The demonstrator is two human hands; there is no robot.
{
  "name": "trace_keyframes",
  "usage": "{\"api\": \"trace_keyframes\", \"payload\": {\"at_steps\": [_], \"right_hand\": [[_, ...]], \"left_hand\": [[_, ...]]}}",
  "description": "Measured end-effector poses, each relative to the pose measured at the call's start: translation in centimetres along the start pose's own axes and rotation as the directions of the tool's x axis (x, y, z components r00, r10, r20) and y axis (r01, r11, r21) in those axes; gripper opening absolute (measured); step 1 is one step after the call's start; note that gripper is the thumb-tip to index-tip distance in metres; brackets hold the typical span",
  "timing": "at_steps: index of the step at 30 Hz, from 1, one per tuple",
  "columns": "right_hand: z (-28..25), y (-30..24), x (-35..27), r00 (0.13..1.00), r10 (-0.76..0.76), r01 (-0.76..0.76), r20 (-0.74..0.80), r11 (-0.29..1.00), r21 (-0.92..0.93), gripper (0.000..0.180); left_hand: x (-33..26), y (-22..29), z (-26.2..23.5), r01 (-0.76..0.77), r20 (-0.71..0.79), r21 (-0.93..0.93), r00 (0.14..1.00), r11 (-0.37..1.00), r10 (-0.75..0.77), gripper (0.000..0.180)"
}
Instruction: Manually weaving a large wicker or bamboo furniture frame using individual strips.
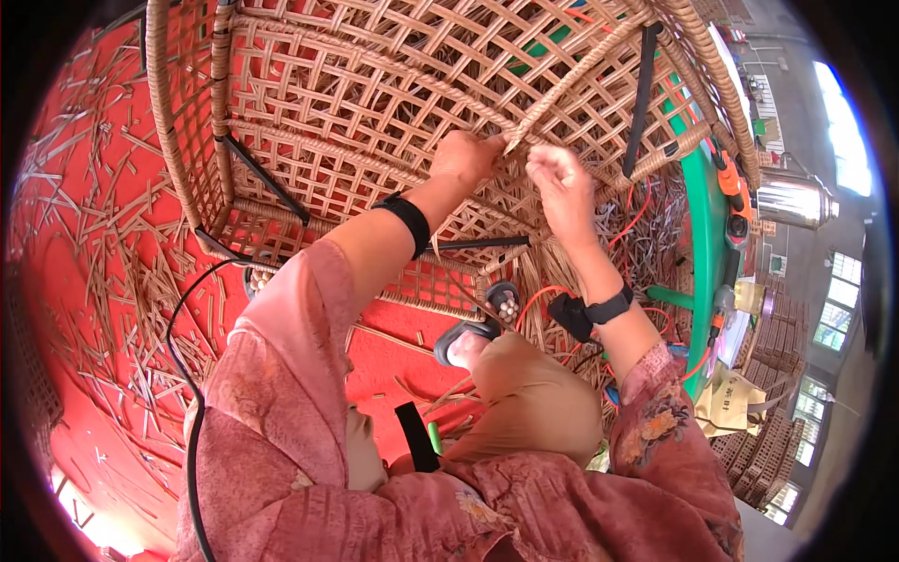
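A large woven rattan frame (323,84) with an open lattice and thick wrapped edges fills the upper middle. My left hand (465,155) is closed at the wrapped bar (571,82) that runs diagonally across the lattice, its fingertips at the bar's near end. What lies between those fingertips is hidden. Just to the right, my right hand (564,187) is raised in front of the weave, its fingers curled in. Anything in its fingers is too small to make out. Black bands circle both my wrists.
Cut rattan strips (122,253) litter the red floor on the left. A green table edge (700,234) stands at the right, with an orange-and-black tool (732,192) and a metal flask (791,199). An orange cord (538,298) trails below the frame. Stacked woven pieces (768,459) stand farther right.
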State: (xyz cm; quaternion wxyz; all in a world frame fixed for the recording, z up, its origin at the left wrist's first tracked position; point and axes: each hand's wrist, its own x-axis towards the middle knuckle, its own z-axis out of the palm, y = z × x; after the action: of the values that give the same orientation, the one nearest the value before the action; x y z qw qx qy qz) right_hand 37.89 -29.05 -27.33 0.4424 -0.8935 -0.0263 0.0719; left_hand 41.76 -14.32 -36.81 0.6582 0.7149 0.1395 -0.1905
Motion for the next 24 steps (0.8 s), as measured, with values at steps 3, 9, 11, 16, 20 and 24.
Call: {"api": "trace_keyframes", "payload": {"at_steps": [3,9,11,16,20,24], "right_hand": [[1.3,0.5,0.4,0.940,0.329,-0.330,0.085,0.825,0.459,0.030],[2.9,0.7,1.3,0.904,0.409,-0.367,0.123,0.596,0.714,0.033],[2.5,1.0,1.1,0.927,0.345,-0.340,0.144,0.619,0.708,0.031],[3.7,1.3,1.5,0.927,0.346,-0.335,0.145,0.588,0.736,0.019],[3.4,1.9,2.1,0.923,0.339,-0.353,0.181,0.560,0.749,0.012],[3.1,2.8,2.5,0.914,0.328,-0.379,0.237,0.491,0.785,0.014]], "left_hand": [[0.8,-0.9,0.2,0.046,-0.014,0.047,0.999,0.998,-0.045,0.052],[0.2,-0.1,-0.5,0.073,0.073,0.072,0.994,0.995,-0.078,0.053],[-1.4,1.1,-1.1,0.103,0.136,-0.081,0.987,0.991,-0.091,0.051],[-0.4,-0.8,-2.4,0.081,0.089,-0.062,0.993,0.995,-0.075,0.050],[-1.0,0.4,-3.8,0.079,0.102,0.006,0.992,0.997,-0.079,0.047],[-1.3,0.2,-4.1,0.010,0.040,0.112,0.999,0.994,-0.014,0.047]]}}
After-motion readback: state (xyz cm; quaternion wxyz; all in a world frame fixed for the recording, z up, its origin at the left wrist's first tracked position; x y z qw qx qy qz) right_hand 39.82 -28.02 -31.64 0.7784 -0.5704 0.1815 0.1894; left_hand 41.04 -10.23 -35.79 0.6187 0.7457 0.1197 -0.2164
